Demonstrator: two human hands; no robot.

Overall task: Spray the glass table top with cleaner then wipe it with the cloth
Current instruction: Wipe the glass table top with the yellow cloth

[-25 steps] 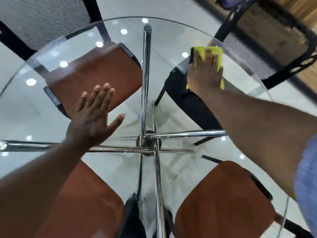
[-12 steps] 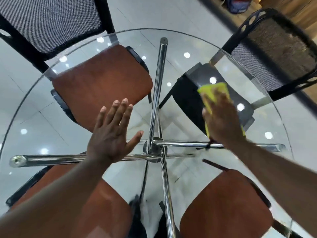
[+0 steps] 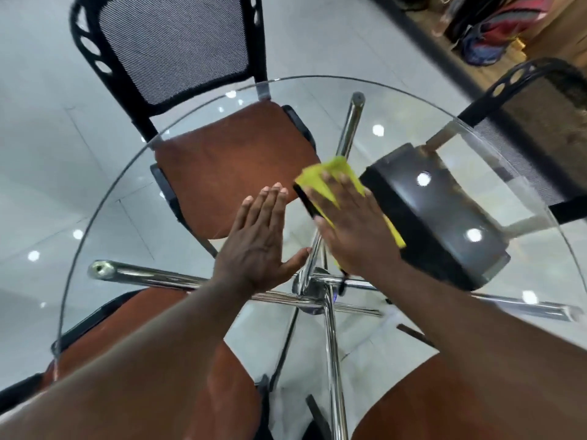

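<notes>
The round glass table top (image 3: 104,198) fills the view, with a chrome cross frame (image 3: 330,312) under it. My right hand (image 3: 352,227) lies flat near the table's middle and presses a yellow cloth (image 3: 320,176) onto the glass; the cloth sticks out beyond the fingertips and at the hand's right side. My left hand (image 3: 257,242) rests flat on the glass just to the left, fingers together, thumb out, holding nothing. No cleaner bottle is in view.
Chairs stand tucked around the table: a brown seat with a black mesh back (image 3: 178,49) at the far left, a black seat (image 3: 438,217) at the right, brown seats (image 3: 444,401) near me. Bags (image 3: 489,30) lie on the floor at the far right.
My right hand has swept the cloth from the far right rim back and left to the table's middle, next to my left hand. The left hand has stayed flat on the glass.
</notes>
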